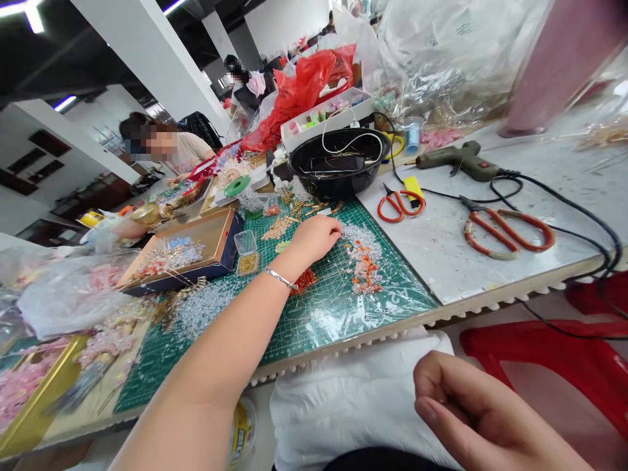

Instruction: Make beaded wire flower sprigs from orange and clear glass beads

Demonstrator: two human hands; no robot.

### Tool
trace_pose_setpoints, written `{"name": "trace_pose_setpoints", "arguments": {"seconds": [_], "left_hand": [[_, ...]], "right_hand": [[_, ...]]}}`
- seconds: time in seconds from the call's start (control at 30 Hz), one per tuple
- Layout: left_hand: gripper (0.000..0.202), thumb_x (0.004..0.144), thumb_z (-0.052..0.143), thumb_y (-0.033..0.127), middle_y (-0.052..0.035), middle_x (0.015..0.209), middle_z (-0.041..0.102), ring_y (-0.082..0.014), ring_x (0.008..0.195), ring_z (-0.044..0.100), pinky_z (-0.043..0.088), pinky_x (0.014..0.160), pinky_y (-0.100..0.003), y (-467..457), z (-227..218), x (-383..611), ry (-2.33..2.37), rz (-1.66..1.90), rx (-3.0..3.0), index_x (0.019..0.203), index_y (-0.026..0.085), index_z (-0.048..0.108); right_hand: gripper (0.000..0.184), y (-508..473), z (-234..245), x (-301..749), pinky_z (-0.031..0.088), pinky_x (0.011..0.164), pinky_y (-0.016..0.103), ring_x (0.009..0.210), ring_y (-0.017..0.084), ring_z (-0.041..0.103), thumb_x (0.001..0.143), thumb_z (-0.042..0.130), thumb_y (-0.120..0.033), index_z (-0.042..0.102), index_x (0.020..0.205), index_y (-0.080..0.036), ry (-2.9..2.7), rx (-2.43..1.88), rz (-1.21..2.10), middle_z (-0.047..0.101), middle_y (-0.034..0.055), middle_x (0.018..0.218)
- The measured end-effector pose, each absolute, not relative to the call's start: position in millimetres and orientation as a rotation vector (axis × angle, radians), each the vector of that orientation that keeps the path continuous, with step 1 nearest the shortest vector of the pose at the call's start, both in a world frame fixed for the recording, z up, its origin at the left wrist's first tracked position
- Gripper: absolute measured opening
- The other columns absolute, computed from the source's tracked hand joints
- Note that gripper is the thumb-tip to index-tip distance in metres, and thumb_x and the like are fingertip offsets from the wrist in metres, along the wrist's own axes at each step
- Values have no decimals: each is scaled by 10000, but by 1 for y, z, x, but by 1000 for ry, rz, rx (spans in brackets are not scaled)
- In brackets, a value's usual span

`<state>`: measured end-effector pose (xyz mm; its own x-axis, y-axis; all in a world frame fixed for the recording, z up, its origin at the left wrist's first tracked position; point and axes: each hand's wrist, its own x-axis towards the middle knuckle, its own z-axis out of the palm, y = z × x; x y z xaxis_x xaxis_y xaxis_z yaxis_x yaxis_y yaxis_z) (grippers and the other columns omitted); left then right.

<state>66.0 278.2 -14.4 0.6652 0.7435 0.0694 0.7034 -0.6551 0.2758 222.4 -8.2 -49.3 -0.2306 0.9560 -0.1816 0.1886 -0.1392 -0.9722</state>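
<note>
My left hand reaches out over the green cutting mat, fingers curled down onto a heap of clear beads beside orange and clear beads. A silver bracelet circles that wrist. Whether the fingers pinch anything is hidden. My right hand rests low over my lap at the bottom right, fingers loosely curled with nothing visible in them. A small red bead pile lies just under the left wrist.
A black bowl with wires stands behind the mat. Two orange-handled scissors and a glue gun with black cable lie on the white board at right. A shallow brown box and small bead container sit left. Other people work at the far left.
</note>
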Motion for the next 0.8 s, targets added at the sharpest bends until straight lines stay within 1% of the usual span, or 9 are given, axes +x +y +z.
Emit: {"name": "trace_pose_setpoints", "arguments": {"seconds": [0.07, 0.1, 0.23, 0.27, 0.3, 0.37, 0.5, 0.6, 0.8], "left_hand": [[161, 845, 598, 144, -47, 854, 735, -233, 854, 684, 535, 774, -348, 278, -6, 63, 1198, 329, 2592, 743, 199, 710], [151, 857, 589, 155, -47, 857, 734, -224, 848, 687, 542, 759, -339, 275, 1, 60, 1215, 378, 2555, 771, 197, 707], [186, 973, 490, 267, -48, 911, 721, -152, 803, 702, 559, 645, -250, 227, 32, 36, 1223, 667, 2316, 1025, 200, 655], [117, 941, 576, 268, -40, 872, 714, -149, 786, 701, 557, 623, -235, 205, 37, 30, 1132, 833, 2084, 987, 198, 656], [60, 900, 652, 245, -22, 837, 712, -137, 762, 694, 561, 622, -224, 180, 41, 25, 1026, 901, 1881, 942, 204, 662], [59, 849, 731, 187, -2, 804, 724, -111, 712, 689, 575, 653, -214, 127, 40, 17, 911, 834, 1588, 878, 205, 682], [147, 809, 797, 172, -1, 825, 748, -100, 745, 726, 591, 709, -193, 44, 23, 14, 942, 715, 1167, 870, 185, 664], [203, 793, 815, 157, 4, 841, 756, -90, 749, 736, 588, 705, -168, 18, 14, 9, 944, 729, 1032, 901, 186, 647], [261, 759, 840, 135, 2, 863, 764, -96, 765, 732, 578, 693, -164, 4, 17, -5, 924, 773, 1036, 918, 195, 643]], "right_hand": [[249, -9, -49, 223, 448, 523, 198, 575, 135, 484, 1000, 443, -361, 496, 783, -251, -1479, -1337, 1407, 478, -36, 671], [250, -11, -48, 223, 445, 515, 196, 568, 133, 480, 1004, 436, -356, 493, 785, -251, -1497, -1343, 1373, 472, -39, 667], [255, -19, -40, 224, 431, 464, 190, 525, 128, 460, 1014, 429, -331, 503, 782, -255, -1579, -1417, 1106, 456, -49, 623], [249, -21, -37, 223, 428, 446, 186, 511, 127, 460, 1012, 436, -318, 512, 783, -256, -1601, -1433, 1020, 457, -51, 609], [240, -22, -32, 222, 420, 421, 180, 488, 123, 459, 1006, 448, -301, 519, 781, -257, -1624, -1437, 938, 458, -55, 591], [215, -24, -22, 217, 390, 367, 173, 428, 111, 452, 979, 475, -254, 521, 770, -259, -1661, -1414, 770, 459, -66, 553], [182, -25, -8, 202, 310, 322, 182, 348, 84, 394, 908, 522, -179, 493, 750, -264, -1741, -1326, 514, 424, -94, 492], [162, -28, -2, 192, 272, 320, 192, 339, 76, 373, 881, 535, -152, 499, 768, -262, -1790, -1287, 449, 428, -99, 478], [164, -37, 7, 181, 308, 337, 192, 340, 75, 413, 853, 542, -143, 502, 744, -258, -1823, -1247, 431, 488, -85, 468]]}}
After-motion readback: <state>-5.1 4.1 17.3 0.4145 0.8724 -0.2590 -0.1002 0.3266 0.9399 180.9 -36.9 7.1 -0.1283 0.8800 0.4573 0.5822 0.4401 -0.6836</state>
